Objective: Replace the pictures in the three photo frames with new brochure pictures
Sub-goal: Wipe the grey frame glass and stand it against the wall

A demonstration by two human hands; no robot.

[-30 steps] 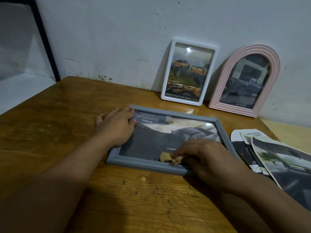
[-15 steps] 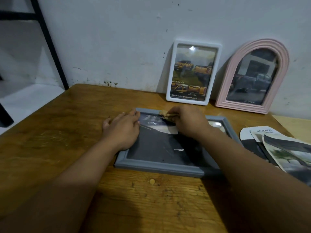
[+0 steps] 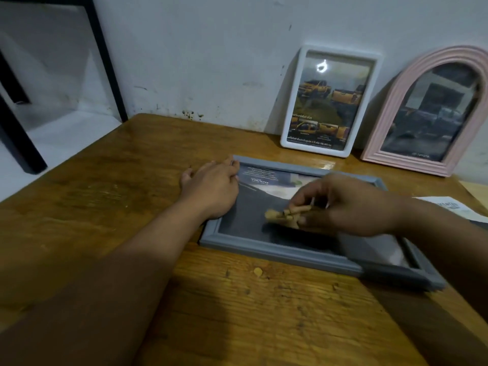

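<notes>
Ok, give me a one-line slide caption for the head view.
Left hand steadies the flat grey frame while the right hand wipes its glass with a tan cloth.

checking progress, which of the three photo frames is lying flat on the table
The grey frame, flat under both hands. The white frame and the pink arched frame stand leaning against the wall.

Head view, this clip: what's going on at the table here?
A person is wiping the glass of a grey photo frame that lies flat on the wooden table. The left hand rests flat on the frame's left edge to steady it, while the right hand pinches a small tan cloth against the glass. A white frame and a pink arched frame lean on the wall behind, both holding truck pictures. Loose brochure pages lie at right.
</notes>
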